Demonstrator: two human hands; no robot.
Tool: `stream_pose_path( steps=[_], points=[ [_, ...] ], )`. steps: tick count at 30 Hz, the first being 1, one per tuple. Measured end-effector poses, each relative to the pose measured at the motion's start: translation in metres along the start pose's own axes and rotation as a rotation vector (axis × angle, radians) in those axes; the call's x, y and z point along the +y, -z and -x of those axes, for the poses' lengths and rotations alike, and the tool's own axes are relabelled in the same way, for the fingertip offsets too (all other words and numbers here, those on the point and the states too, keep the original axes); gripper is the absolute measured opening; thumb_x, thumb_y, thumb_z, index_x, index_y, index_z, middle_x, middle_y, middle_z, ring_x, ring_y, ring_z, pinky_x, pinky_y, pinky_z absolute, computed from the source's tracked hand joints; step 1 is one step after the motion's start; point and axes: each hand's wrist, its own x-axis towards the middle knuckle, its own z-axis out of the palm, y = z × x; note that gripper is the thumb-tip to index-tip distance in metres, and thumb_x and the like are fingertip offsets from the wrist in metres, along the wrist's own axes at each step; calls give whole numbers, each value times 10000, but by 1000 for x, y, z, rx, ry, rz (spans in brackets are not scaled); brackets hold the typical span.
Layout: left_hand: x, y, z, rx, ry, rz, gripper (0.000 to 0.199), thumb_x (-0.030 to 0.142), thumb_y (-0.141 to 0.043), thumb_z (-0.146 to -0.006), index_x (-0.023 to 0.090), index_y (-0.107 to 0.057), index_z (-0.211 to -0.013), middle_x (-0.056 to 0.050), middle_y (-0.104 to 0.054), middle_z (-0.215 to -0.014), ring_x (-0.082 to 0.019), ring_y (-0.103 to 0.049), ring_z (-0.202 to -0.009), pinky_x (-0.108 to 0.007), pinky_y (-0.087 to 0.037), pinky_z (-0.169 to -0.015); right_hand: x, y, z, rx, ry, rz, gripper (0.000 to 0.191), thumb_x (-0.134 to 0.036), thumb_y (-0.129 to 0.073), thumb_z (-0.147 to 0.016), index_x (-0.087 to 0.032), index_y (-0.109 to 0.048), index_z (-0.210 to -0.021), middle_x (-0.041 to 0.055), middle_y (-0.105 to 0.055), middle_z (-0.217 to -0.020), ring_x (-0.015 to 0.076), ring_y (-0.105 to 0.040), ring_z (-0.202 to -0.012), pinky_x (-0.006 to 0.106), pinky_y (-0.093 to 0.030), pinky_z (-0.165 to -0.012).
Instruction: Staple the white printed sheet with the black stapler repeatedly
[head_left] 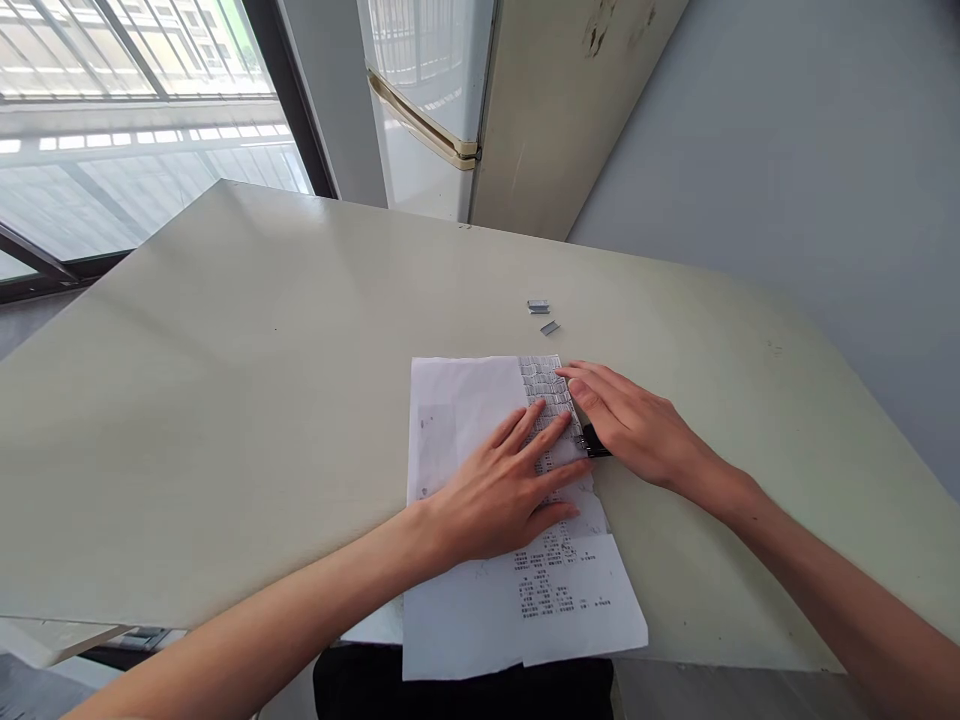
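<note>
A stack of printed paper sheets [465, 620] lies on the table. Dense rows of what look like metal staples [541, 375] cover the stack's upper right part. My left hand [510, 490] rests on the sheets, palm down, with its fingers spread. At the right edge of the paper is my right hand [630, 415], its fingers stretched out towards the upper right corner. Below its thumb, at the paper's edge, shows the end of a black tool [597, 442], apparently a stapler. The rest of this tool is hidden under my right hand.
Two short strips of staples [538, 307] lie beyond the paper on the pale table [262, 400]. Behind the table stand a fridge [427, 110] and a grey wall [787, 150]. A large window [150, 110] is at the left.
</note>
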Motion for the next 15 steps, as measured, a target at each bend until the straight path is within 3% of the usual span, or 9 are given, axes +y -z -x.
stream_pose_path(
  steps=[5,15],
  points=[
    [-1,-1,0,11,3,17,506,487,-499,-1093,300,-511,-1564,-31,-123,-1785,-349,-75,-1641,-558,-201,-1337,0,-1,-1,3,1,44,509,-485,-266,-1102,-358,-594,-1469,-23,-571,-1587,296,-519,-1480,550,-479,-1176],
    [1,2,-1,-23,14,-10,504,490,-488,-1098,264,-528,-1547,-74,-156,-1779,-347,-82,-1640,-564,-206,-1331,-2,-3,-1,-1,0,86,502,-449,-285,-1100,-341,-597,-1477,-7,-560,-1597,301,-503,-1492,566,-466,-1182]
  ],
)
